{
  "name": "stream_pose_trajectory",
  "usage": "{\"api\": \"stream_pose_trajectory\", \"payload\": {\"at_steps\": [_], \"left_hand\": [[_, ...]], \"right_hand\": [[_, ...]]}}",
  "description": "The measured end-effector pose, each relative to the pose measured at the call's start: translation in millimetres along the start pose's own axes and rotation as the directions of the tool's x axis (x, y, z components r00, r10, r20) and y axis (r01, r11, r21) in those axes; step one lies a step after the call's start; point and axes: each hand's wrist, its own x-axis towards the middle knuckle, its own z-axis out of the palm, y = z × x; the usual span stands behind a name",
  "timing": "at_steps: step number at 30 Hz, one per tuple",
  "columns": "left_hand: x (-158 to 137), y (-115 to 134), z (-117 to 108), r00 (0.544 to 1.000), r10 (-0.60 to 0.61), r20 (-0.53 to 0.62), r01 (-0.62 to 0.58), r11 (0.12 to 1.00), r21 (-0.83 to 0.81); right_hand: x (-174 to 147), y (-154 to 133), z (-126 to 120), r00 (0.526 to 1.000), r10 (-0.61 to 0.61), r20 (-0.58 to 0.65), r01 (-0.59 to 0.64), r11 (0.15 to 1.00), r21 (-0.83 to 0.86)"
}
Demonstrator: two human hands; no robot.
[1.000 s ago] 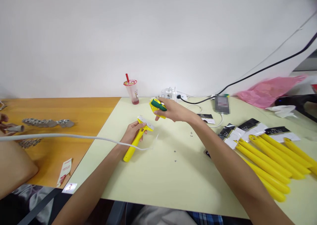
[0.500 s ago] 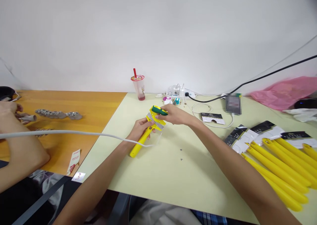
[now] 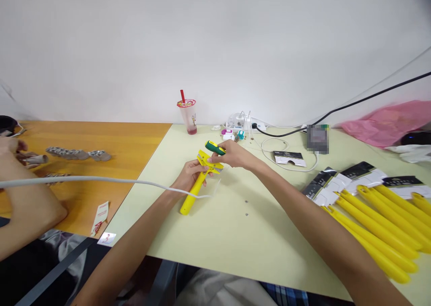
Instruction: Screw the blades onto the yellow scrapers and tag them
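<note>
My left hand [image 3: 189, 175] is closed around the upper part of a yellow scraper [image 3: 190, 201], just below its wide head. The scraper lies at a slant over the pale table, its handle end toward me. My right hand [image 3: 233, 155] grips a screwdriver [image 3: 215, 147] with a green and yellow handle, held above the scraper's head. Fingers hide the screwdriver's shaft and tip. A thin grey blade shows along part of the head. Two tiny metal pieces [image 3: 247, 201], too small to name surely, lie on the table to the right.
At right lie several yellow handles [image 3: 380, 220] and black-and-white cards [image 3: 328, 185]. Toward the wall stand a cup [image 3: 187, 117] and a power strip [image 3: 257, 126]. A white cable [image 3: 101, 179] crosses before my left arm. Another person's arm [image 3: 33, 198] rests at the orange table.
The scraper's head has tilted and shifted slightly, its handle end moving a little right. My right hand and the screwdriver have moved slightly, and more of the yellow head shows.
</note>
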Motion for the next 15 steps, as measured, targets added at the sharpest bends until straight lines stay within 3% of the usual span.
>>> {"api": "stream_pose_trajectory", "payload": {"at_steps": [9, 12, 15], "left_hand": [[2, -2, 3, 1.000, -0.004, -0.025, 0.004, 1.000, -0.012], [2, 0, 4, 0.998, 0.027, -0.054, -0.028, 0.999, -0.025], [1, 3, 6, 0.994, 0.056, -0.095, -0.061, 0.997, -0.041]], "right_hand": [[1, 4, 2, 0.999, -0.032, -0.024, 0.032, 0.999, 0.019], [-3, 0, -10, 0.997, -0.035, -0.061, 0.034, 0.999, -0.015], [-10, -3, -34, 0.984, -0.039, -0.174, 0.027, 0.997, -0.068]]}}
